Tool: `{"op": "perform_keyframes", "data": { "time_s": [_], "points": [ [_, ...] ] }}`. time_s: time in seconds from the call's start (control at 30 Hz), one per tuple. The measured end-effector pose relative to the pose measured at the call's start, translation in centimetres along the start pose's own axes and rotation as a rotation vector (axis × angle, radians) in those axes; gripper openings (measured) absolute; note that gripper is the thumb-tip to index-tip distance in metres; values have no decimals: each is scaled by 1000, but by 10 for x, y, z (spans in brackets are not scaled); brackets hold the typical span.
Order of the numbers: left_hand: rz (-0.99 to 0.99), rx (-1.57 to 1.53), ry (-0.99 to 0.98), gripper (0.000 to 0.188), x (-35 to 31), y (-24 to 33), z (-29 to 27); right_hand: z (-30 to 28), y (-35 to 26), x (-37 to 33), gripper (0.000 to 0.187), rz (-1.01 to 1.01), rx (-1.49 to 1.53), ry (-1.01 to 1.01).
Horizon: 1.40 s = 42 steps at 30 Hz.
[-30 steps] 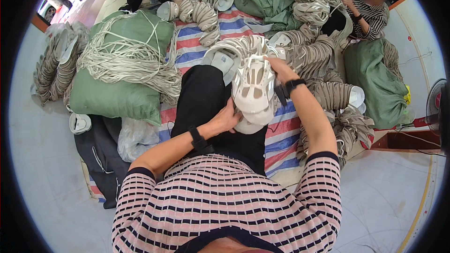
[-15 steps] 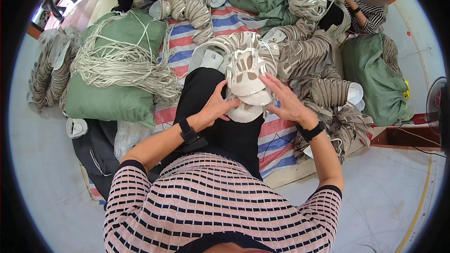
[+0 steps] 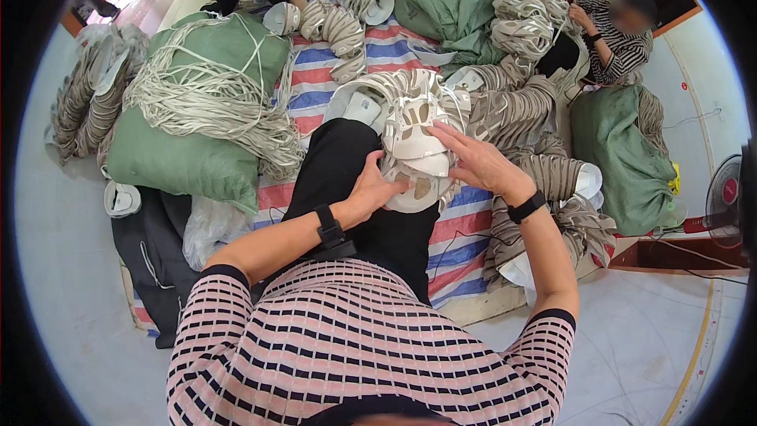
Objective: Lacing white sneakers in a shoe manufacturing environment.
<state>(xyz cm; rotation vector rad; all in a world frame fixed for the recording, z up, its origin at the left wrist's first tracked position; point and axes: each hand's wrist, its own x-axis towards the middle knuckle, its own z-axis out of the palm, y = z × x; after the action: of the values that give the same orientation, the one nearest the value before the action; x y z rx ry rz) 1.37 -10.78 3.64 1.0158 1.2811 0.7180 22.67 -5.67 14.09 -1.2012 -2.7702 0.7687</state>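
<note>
A row of nested shoe uppers, white and beige with cut-out side panels, rests on my black-trousered legs, toes toward me. The nearest upper sits lowest, its white toe sticking out beneath the one above. My left hand grips this nearest upper from the left, thumb on its edge, other fingers partly hidden. On the other side, my right hand lies with its fingers over the toe of the upper above and its thumb low at the side, holding the stack.
A bundle of pale laces lies across a green sack at left. Rows of nested uppers fill the right, beside another green sack and a fan. Striped sheeting covers the floor. A co-worker sits far right.
The nearest upper's toe shows more beneath the one above it. My right hand's fingers have shifted slightly up and left over the toe. The whole view has tilted a little.
</note>
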Motion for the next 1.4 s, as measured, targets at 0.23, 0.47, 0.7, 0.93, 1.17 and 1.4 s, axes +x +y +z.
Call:
{"op": "perform_keyframes", "data": {
  "time_s": [0.23,0.47,0.7,0.93,1.17,1.4],
  "points": [
    [30,-111,16,84,-5,-8,19,19,2,19,70,-235,-339,162],
    [-25,632,-342,59,-28,-13,-46,81,-17,-16,69,-186,-374,126],
    [474,862,114,90,-6,3,-23,82,-17,-15,57,-106,136,92],
    [509,927,64,123,2,5,0,61,108,76,44,383,482,556],
    [568,932,49,121,-3,10,4,95,126,135,44,534,888,169],
    [622,815,256,120,-19,0,-1,116,118,95,28,526,1581,381]
  ]
}}
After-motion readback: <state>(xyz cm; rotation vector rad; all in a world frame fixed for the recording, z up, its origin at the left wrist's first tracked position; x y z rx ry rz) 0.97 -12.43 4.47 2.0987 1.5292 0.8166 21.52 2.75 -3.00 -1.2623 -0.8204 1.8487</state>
